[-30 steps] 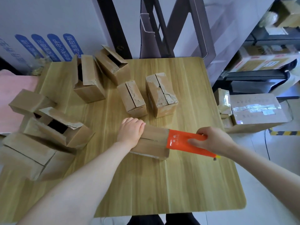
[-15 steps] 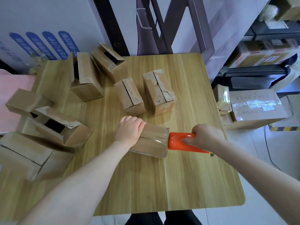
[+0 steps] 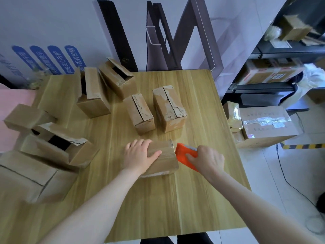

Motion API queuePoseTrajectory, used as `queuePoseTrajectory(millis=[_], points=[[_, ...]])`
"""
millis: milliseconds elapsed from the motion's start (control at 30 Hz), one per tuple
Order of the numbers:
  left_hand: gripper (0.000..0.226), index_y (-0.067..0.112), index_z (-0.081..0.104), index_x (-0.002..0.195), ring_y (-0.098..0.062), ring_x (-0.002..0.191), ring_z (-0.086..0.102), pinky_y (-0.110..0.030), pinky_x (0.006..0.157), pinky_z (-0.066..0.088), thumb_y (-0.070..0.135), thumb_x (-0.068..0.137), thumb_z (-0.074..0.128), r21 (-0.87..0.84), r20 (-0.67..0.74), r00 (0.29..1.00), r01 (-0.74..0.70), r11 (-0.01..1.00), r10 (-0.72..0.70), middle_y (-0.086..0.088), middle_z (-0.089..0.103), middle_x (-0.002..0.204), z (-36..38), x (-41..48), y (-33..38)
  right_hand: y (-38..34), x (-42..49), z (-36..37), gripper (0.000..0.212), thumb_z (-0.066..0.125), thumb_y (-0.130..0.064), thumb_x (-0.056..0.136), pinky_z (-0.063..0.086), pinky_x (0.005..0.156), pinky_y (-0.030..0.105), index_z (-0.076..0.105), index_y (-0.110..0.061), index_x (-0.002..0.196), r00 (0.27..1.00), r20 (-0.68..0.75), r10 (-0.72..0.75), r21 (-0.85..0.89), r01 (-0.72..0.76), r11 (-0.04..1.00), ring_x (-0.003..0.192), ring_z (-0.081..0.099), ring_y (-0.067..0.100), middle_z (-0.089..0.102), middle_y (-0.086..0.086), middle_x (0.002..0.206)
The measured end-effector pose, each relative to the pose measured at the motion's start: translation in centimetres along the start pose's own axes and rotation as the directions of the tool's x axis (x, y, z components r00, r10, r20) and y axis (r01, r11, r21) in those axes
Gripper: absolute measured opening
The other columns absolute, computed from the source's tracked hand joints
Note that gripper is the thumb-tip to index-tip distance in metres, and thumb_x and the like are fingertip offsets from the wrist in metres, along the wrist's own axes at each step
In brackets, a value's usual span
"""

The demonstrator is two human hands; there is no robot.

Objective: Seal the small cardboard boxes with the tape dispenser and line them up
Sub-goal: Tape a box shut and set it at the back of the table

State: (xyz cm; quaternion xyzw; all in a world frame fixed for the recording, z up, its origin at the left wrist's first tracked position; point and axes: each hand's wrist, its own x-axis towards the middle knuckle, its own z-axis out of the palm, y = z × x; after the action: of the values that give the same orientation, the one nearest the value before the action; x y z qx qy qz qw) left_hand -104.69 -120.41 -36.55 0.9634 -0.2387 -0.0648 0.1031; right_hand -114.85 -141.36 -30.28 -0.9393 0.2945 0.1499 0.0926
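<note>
Sealing is underway: the cardboard box (image 3: pixel 164 158) on the surface (image 3: pixel 193 199) is pressed by the flat left hand (image 3: pixel 140 155), the orange tape dispenser (image 3: pixel 183 154) clenched in the right hand (image 3: pixel 208 160) at its end. A clean cut is called for next.

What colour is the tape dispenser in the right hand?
Bright orange tape dispenser, seen clearly in the head view.
</note>
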Motion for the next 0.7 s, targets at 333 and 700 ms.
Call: queuePoseTrajectory(millis=[333, 700], points=[[0.054, 0.032, 0.047, 0.135, -0.018, 0.129, 0.045, -0.039, 0.107, 0.033, 0.034, 0.085, 0.065, -0.529, 0.182, 0.798, 0.572, 0.626, -0.575, 0.006, 0.054, 0.136, -2.6, -5.5, 1.0, 0.0, -2.4, -4.1, 0.032, 0.064, -0.053, 0.083, 0.044, 0.049, 0.03, 0.063, -0.022, 0.073, 0.965, -0.247, -0.084, 0.537, 0.208, 0.817, 0.058, 0.061, 0.014, 0.063, -0.007, 0.059], [0.016, 0.032, 0.072, 0.092, -0.006, 0.09, 0.067, -0.032, 0.085, 0.054, 0.022, 0.093, 0.06, -0.871, -0.045, 0.987, 0.037, 0.489, -0.156, 0.011, 0.074, 0.092, -13.8, -3.5, 3.9, -1.9, -5.0, -6.3, 0.021, 0.073, -0.041, 0.079, 0.042, 0.049, 0.028, 0.065, -0.022, 0.074, 0.923, -0.336, -0.188, 0.506, 0.345, 0.79, 0.058, 0.061, 0.009, 0.064, -0.007, 0.059]])
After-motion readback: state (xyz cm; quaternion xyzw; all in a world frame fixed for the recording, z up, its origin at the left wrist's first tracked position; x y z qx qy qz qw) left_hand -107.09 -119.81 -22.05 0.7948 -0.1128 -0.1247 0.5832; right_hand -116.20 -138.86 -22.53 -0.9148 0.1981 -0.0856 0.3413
